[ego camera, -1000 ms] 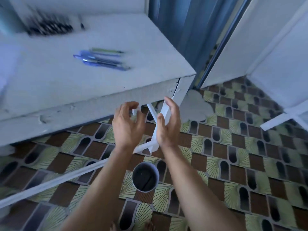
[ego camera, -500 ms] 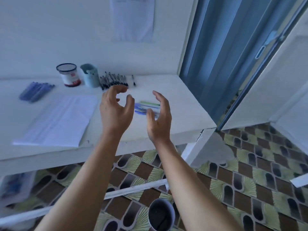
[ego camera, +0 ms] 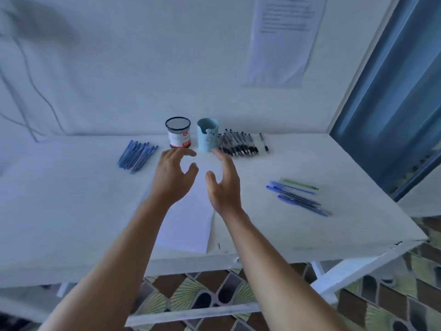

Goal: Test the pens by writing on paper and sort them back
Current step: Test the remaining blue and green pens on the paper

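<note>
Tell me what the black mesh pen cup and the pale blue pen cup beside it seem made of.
Black mesh pen cup: likely metal wire mesh, matt black; fine see-through weave near the rim.
Pale blue pen cup: probably plastic, smooth, matt; even opaque colour, moulded notch in the rim.

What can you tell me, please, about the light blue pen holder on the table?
The light blue holder is an opaque, plastic-looking round cup with a notched rim and a faint pattern on its front. It stands upright on the white table near the wall, between the mesh cup and the black pens; whether the pens touch it is unclear. No pens stick out of it. The right hand is in front of it, not gripping it.
</note>
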Tool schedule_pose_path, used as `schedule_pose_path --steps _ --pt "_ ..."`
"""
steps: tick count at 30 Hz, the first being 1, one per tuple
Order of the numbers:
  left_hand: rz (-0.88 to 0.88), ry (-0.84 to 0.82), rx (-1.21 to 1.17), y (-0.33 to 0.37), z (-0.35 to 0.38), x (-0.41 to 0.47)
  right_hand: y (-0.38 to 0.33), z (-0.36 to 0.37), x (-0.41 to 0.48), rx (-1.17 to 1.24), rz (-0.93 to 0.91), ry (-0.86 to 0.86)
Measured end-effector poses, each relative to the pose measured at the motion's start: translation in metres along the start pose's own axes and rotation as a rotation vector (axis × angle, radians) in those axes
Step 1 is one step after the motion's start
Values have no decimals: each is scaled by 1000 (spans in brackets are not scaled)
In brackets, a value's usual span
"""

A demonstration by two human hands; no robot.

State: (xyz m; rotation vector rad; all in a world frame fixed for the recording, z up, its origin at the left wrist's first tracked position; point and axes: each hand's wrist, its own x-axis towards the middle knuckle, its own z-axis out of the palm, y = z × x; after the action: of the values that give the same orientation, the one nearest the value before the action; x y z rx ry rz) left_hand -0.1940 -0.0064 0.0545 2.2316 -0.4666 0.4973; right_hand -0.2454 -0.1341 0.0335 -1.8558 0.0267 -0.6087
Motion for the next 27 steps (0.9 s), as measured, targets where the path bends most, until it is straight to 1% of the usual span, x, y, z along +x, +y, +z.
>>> schedule_pose_path --steps 3,6,8,11,13,17,19,20,22,23,24,27 --pt "-27 -153 90 -51 5 7 24 31 11 -165 46 -134" --pt "-53 -331 199 -93 19 2 52 49 17 -518 90 -310" --pt "-56 -431 267 -110 28 -4 68 54 18 -709 151 -407" --pt "-93 -557 328 -121 38 -11 83 54 16 -863 207 -478" --pt "-79 -572 370 -120 42 -15 90 53 14 -904 203 -499" --pt "-62 -522 407 -118 50 -17 93 45 21 -930 144 -479" --pt "-55 -500 416 -116 53 -16 94 36 26 -882 128 -464" --pt "-51 -491 419 -115 54 -16 94 29 28 -846 130 -411" --pt "-44 -481 424 -114 56 -15 95 10 30 -809 121 -187" --pt "-40 -474 426 -114 56 -15 98 -3 32 -836 126 -80" --pt "-38 -466 427 -114 57 -15 100 -17 34 -893 154 -10" --pt "-37 -463 437 -114 57 -14 104 -56 40 -1084 299 53"
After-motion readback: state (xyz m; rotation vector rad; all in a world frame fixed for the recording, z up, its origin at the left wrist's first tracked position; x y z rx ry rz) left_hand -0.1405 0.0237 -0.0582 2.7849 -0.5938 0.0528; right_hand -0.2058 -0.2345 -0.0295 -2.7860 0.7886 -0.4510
